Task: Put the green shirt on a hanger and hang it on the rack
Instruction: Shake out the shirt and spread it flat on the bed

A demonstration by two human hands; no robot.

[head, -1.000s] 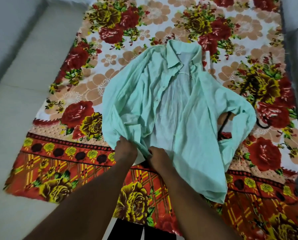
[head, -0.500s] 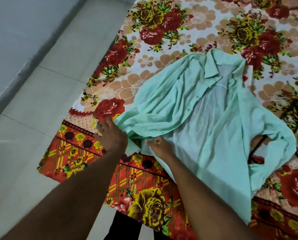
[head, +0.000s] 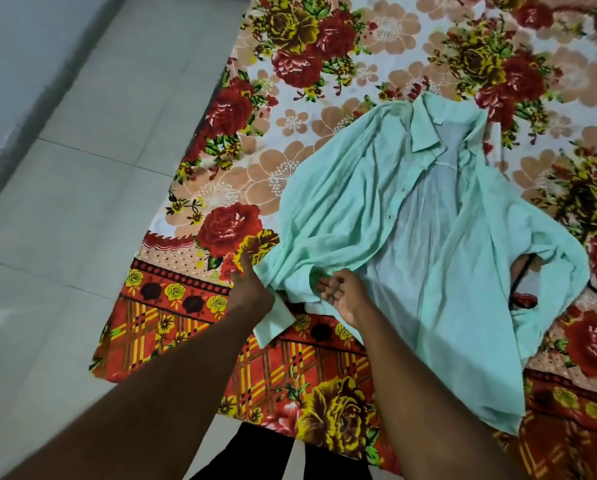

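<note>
Head view, and there's movement on the near left. A second ago both hands were bunched together at the near hem of the green shirt [head: 428, 237]. Now the left hand [head: 252, 282] has swung out to the left and that side of the shirt has gone with it, spread wider across the floral blanket [head: 290, 81]. A pale cuff [head: 273, 325] has popped out by the left wrist.

By my read that's still flattening and opening the shirt, not loading it. The collar [head: 425, 133] lies at the far end with the front open. A dark curved piece, probably the hanger [head: 514, 284], peeks out from under the right sleeve, untouched. No rack in sight.

Both forearms reach forward from the near edge. The left hand's fingers run fairly straight along the shirt's left edge, but whether it pinches the cloth I cannot tell. The right hand [head: 344, 292] is turned palm up, fingers curled round a gathered fold of the near front edge.
</note>
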